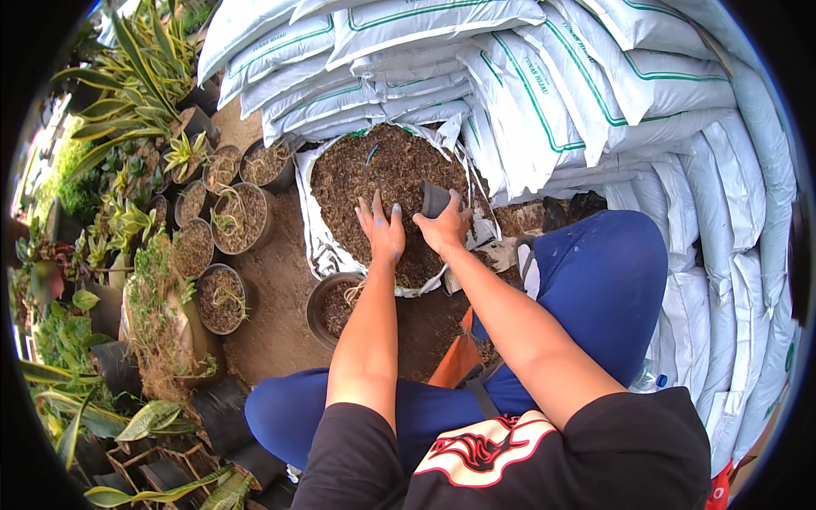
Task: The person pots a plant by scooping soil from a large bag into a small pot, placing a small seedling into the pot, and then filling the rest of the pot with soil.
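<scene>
A round white sack (pixel 318 240), its rim rolled down, stands before me full of dark brown potting soil (pixel 357 168). Over the soil, my left hand (pixel 382 228) is spread with its fingers apart and holds nothing. My right hand (pixel 447 224) grips a small dark plastic pot (pixel 434 199), tilted above the soil to the right of my left hand. What the pot contains is hidden from this angle. A thin blue strip (pixel 372 153) lies on the soil near the far side.
Stacked white sacks with green lines (pixel 544 85) wall off the back and right. Several soil-filled pots (pixel 242 219) and leafy plants (pixel 136 76) crowd the left. Close to my left forearm stands a dark pot with soil (pixel 327 310). A bottle with a blue cap (pixel 650 378) is beside my right leg.
</scene>
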